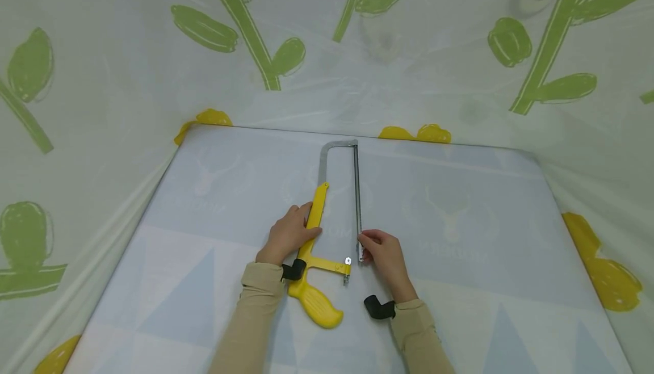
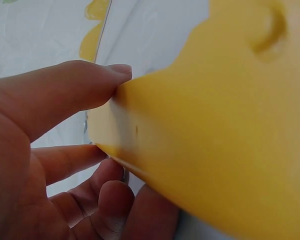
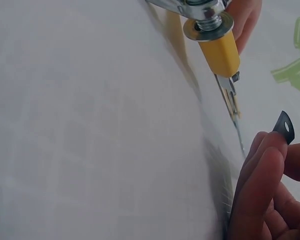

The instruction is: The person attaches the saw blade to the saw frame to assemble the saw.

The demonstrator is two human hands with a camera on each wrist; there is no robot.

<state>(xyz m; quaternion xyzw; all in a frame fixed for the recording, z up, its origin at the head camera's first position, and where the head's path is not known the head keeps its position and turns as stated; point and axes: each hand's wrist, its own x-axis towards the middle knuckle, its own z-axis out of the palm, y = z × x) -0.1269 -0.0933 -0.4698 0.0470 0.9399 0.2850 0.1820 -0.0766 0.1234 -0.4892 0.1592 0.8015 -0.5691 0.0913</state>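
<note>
A hacksaw with a yellow frame (image 1: 318,206) and a yellow grip (image 1: 319,305) lies on the table, its grey metal bow (image 1: 323,165) pointing away. My left hand (image 1: 287,234) holds the frame above the grip, thumb on one side and fingers on the other, as the left wrist view shows. The thin blade (image 1: 357,192) meets the bow at its far end. Its near end stands apart from the tension bolt (image 1: 347,279) on the yellow arm. My right hand (image 1: 386,253) pinches the blade near that end, where a hole shows in the tip (image 3: 281,125).
A pale blue and white patterned cloth (image 1: 460,238) covers the table. White sheeting with green and yellow plant prints (image 1: 434,79) hangs behind and at the sides. A black wrist mount (image 1: 379,308) sits at the right cuff, and another (image 1: 293,270) at the left.
</note>
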